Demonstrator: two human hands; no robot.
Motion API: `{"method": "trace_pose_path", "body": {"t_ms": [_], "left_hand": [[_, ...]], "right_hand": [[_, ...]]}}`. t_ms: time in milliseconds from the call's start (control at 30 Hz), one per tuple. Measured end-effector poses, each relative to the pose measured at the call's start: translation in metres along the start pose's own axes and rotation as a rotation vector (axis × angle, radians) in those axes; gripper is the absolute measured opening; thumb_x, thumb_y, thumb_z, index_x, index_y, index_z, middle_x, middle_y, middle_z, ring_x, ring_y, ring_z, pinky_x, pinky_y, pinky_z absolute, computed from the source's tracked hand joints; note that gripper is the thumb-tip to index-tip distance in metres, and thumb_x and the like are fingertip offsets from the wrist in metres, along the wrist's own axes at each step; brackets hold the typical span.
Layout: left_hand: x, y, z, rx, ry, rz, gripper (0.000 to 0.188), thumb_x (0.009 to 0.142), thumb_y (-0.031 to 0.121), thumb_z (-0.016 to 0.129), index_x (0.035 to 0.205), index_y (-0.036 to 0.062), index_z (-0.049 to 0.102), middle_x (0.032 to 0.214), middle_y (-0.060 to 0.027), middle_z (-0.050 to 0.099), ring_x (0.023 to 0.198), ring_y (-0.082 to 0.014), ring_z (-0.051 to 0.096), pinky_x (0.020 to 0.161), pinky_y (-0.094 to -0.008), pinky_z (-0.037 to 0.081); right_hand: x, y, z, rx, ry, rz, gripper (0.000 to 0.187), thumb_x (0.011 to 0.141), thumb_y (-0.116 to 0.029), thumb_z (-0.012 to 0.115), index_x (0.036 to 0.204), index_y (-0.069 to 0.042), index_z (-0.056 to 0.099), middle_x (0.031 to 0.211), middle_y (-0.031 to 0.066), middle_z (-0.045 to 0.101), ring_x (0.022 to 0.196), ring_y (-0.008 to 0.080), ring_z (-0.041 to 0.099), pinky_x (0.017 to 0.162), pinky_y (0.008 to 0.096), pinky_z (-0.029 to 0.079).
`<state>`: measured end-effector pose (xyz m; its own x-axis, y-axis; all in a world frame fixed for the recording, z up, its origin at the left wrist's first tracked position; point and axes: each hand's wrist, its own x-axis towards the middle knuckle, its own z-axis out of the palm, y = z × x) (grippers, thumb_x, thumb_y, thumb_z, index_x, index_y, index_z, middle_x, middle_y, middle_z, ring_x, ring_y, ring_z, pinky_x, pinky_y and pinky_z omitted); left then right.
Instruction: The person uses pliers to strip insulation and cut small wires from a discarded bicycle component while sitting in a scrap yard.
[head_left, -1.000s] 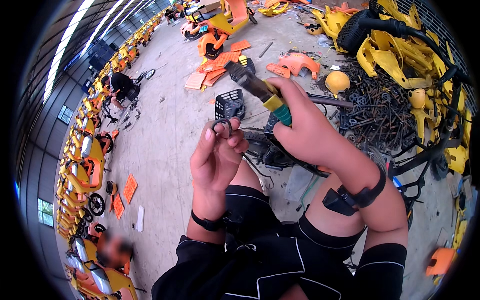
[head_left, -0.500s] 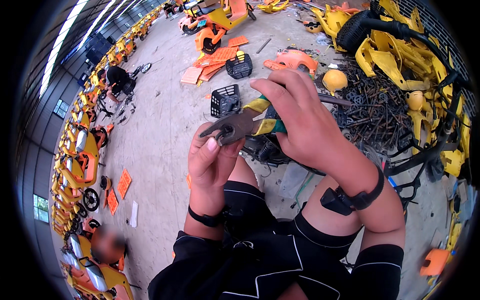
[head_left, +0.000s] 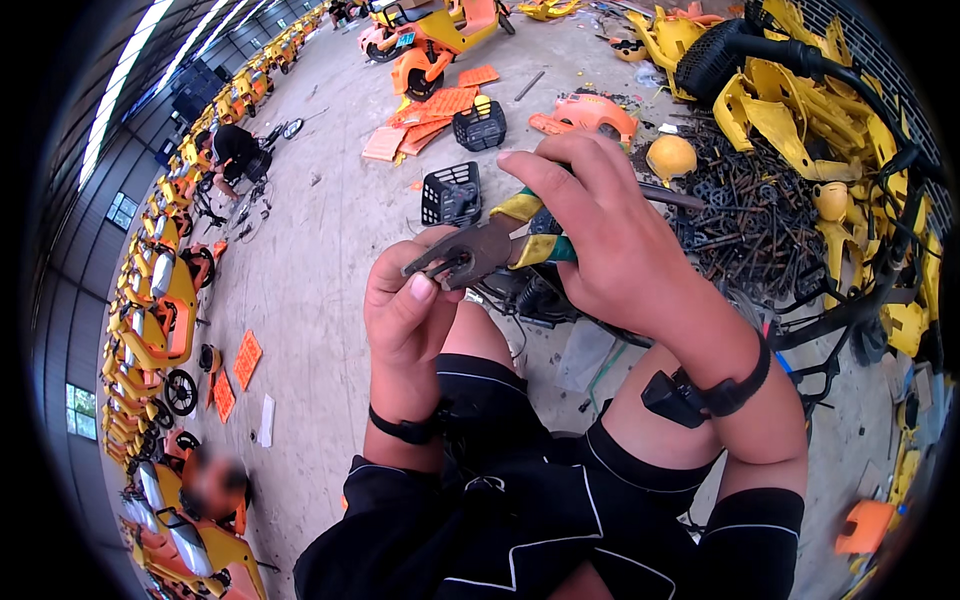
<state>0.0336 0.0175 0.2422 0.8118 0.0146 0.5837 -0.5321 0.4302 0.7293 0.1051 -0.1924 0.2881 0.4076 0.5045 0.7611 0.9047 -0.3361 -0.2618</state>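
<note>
My right hand (head_left: 625, 250) is wrapped round the green-and-yellow handles of a pair of pliers (head_left: 487, 246), held up in front of my knees. The jaws point left, slightly apart, toward my left hand (head_left: 402, 310). That hand pinches a small dark metal piece (head_left: 456, 268) at the jaws, its thumb pressed up from below. Jaws and fingers partly cover the piece, so its full shape is hidden. Past my right hand a dark metal rod (head_left: 672, 196) sticks out toward the right.
Dark metal parts lie in a heap (head_left: 750, 225) at the right, beside piled yellow panels (head_left: 780, 120) and a round yellow cover (head_left: 671, 158). Black baskets (head_left: 452, 194) and orange plates (head_left: 432, 110) sit ahead. Scooters (head_left: 160, 320) line the left; a person (head_left: 235, 152) crouches near them.
My left hand has shifted slightly left, and its fingers have closed further behind the jaws. The pliers have turned a little, with my right hand still round the handles.
</note>
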Motion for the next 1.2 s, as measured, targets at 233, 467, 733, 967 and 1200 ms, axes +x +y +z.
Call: {"method": "trace_pose_path", "body": {"t_ms": [233, 467, 733, 967, 1200], "left_hand": [[0.001, -0.001, 0.003, -0.046, -0.003, -0.018, 0.014, 0.092, 0.019, 0.062, 0.096, 0.0061, 0.06, 0.092, -0.0113, 0.055, 0.073, -0.0126, 0.049, 0.067, -0.0283, 0.039], [0.001, -0.001, 0.002, -0.041, 0.006, -0.048, 0.011, 0.092, 0.016, 0.06, 0.093, 0.0056, 0.058, 0.092, -0.0112, 0.055, 0.072, -0.0122, 0.049, 0.067, -0.0275, 0.039], [0.005, 0.004, 0.005, 0.035, 0.0, -0.079, 0.011, 0.091, 0.014, 0.06, 0.089, 0.0048, 0.055, 0.09, -0.0111, 0.054, 0.072, -0.0123, 0.048, 0.066, -0.0277, 0.038], [0.004, 0.005, 0.009, 0.005, 0.061, -0.116, 0.009, 0.091, 0.011, 0.061, 0.091, 0.0033, 0.055, 0.091, -0.0108, 0.055, 0.072, -0.0123, 0.048, 0.066, -0.0278, 0.037], [0.004, 0.003, 0.004, -0.055, -0.011, -0.105, 0.009, 0.092, 0.011, 0.061, 0.093, 0.0031, 0.057, 0.093, -0.011, 0.057, 0.072, -0.012, 0.048, 0.065, -0.028, 0.037]], "right_hand": [[-0.001, -0.002, -0.001, 0.024, -0.022, 0.02, 0.064, 0.072, 0.01, 0.059, 0.132, -0.011, 0.053, 0.124, 0.0137, 0.053, 0.121, 0.0393, 0.049, 0.087, 0.0457, 0.052], [-0.003, -0.002, -0.004, 0.015, -0.039, 0.038, 0.063, 0.073, 0.009, 0.06, 0.133, -0.011, 0.053, 0.127, 0.0134, 0.052, 0.124, 0.0395, 0.047, 0.089, 0.0462, 0.052], [-0.006, -0.001, -0.005, -0.011, -0.026, 0.027, 0.057, 0.074, 0.007, 0.06, 0.128, -0.009, 0.054, 0.125, 0.0158, 0.053, 0.122, 0.0399, 0.049, 0.09, 0.046, 0.052], [-0.007, 0.0, -0.005, -0.144, 0.001, -0.011, 0.043, 0.075, 0.002, 0.059, 0.117, -0.003, 0.055, 0.114, 0.0152, 0.056, 0.109, 0.0355, 0.055, 0.085, 0.043, 0.052], [-0.004, 0.0, -0.009, -0.307, 0.031, -0.104, 0.033, 0.07, -0.009, 0.069, 0.101, -0.006, 0.058, 0.091, 0.0081, 0.057, 0.092, 0.0273, 0.059, 0.084, 0.039, 0.049]]}}
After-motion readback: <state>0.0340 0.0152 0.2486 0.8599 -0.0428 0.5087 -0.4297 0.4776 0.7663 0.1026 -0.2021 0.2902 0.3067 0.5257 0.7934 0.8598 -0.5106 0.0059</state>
